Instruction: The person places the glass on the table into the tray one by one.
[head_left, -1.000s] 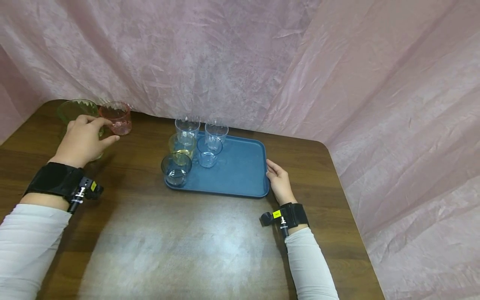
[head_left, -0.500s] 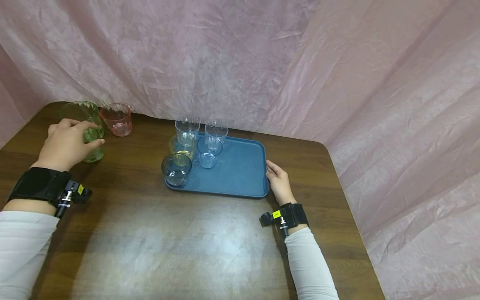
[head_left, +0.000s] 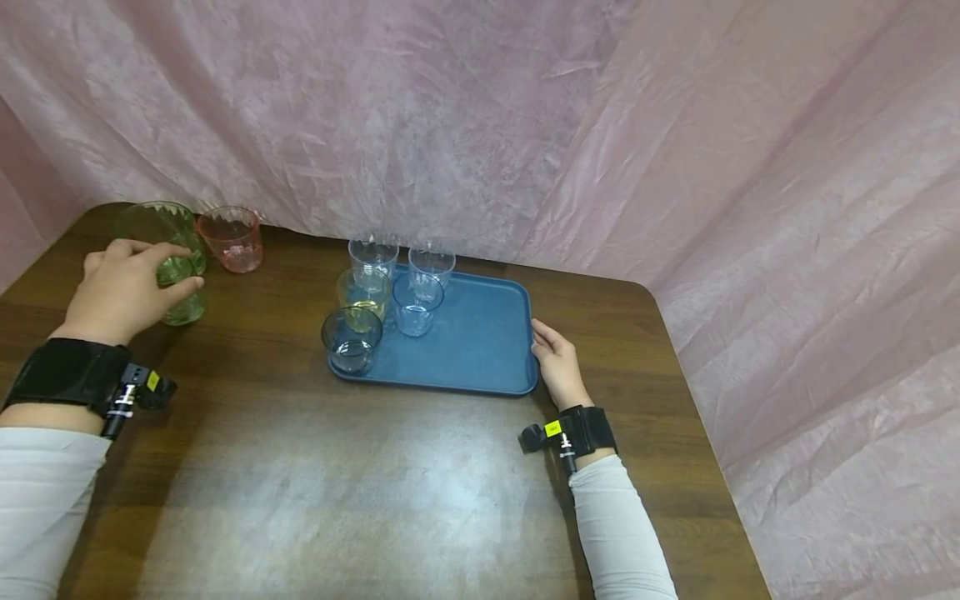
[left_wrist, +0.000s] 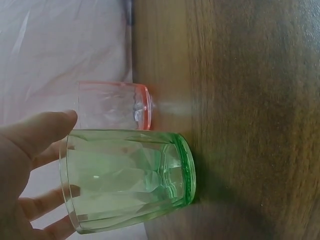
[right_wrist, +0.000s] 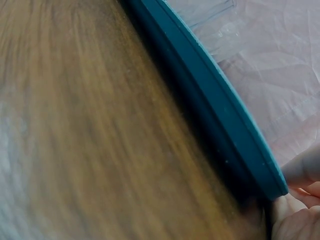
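Note:
My left hand (head_left: 120,287) is at the far left beside a clear green glass (head_left: 183,312), which stands left of a clear pink glass (head_left: 243,254). In the left wrist view, the thumb and spread fingers (left_wrist: 44,202) lie around the rim of the green glass (left_wrist: 130,175), the thumb tip right at its edge. More green shows beyond that hand, near the curtain. My right hand (head_left: 558,362) grips the right edge of a blue tray (head_left: 480,342). Close up in the right wrist view, the tray (right_wrist: 220,110) lies low over the table.
Several glasses stand on the tray's left half: a grey glass (head_left: 352,354) in front, a yellow glass (head_left: 363,312), a bluish clear glass (head_left: 416,312), and more clear ones behind. A pink curtain (head_left: 450,125) hangs along the back of the wooden table (head_left: 337,500).
My left hand has moved left and slightly down, away from the pink glass to the green glass. The right hand and the tray have kept their place.

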